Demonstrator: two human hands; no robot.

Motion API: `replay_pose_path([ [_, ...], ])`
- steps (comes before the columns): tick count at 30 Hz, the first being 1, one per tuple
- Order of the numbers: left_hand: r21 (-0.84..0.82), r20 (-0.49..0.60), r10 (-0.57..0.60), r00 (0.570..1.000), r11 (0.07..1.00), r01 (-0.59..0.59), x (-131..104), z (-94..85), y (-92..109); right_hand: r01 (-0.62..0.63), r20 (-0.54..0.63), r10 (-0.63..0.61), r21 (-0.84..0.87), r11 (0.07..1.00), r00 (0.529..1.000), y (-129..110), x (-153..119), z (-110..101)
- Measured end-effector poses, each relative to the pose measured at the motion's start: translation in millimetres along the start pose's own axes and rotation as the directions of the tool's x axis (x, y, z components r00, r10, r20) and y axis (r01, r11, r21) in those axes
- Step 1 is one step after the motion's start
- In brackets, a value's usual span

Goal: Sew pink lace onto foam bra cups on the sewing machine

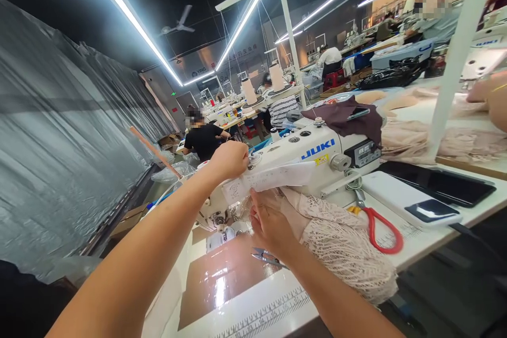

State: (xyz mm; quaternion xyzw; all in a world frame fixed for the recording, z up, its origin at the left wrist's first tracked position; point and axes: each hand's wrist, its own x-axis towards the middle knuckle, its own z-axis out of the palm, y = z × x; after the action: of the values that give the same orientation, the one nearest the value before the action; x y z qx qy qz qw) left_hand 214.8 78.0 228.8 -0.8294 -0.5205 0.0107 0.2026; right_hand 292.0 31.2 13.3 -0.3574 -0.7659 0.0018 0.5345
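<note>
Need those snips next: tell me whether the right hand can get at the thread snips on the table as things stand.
Probably yes. The thread snips lie in the open on the table, right beside the right hand, with nothing covering them; the lace fabric lies off to the side.

white juki sewing machine, beige lace fabric bunched beside its needle

The sewing machine stands on the table, lace heaped before it, scissors right of the lace, a phone farther right, snips left of the lace, thread cones behind.
</note>
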Motion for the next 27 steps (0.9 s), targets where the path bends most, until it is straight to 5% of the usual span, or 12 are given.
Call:
replay_pose_path([
  [17,0.004,0.001,-0.012,1.000,1.000,0.012,-0.6,-1.5,1.6,-0.009,0.001,0.009,0.007,1.000,1.000,4.2,-3.5,-0.4],
  [27,-0.003,-0.018,0.002,1.000,1.000,-0.002,-0.8,1.0,0.2,0.137,0.074,-0.139,0.036,0.990,0.987,-1.4,-7.7,8.2],
])
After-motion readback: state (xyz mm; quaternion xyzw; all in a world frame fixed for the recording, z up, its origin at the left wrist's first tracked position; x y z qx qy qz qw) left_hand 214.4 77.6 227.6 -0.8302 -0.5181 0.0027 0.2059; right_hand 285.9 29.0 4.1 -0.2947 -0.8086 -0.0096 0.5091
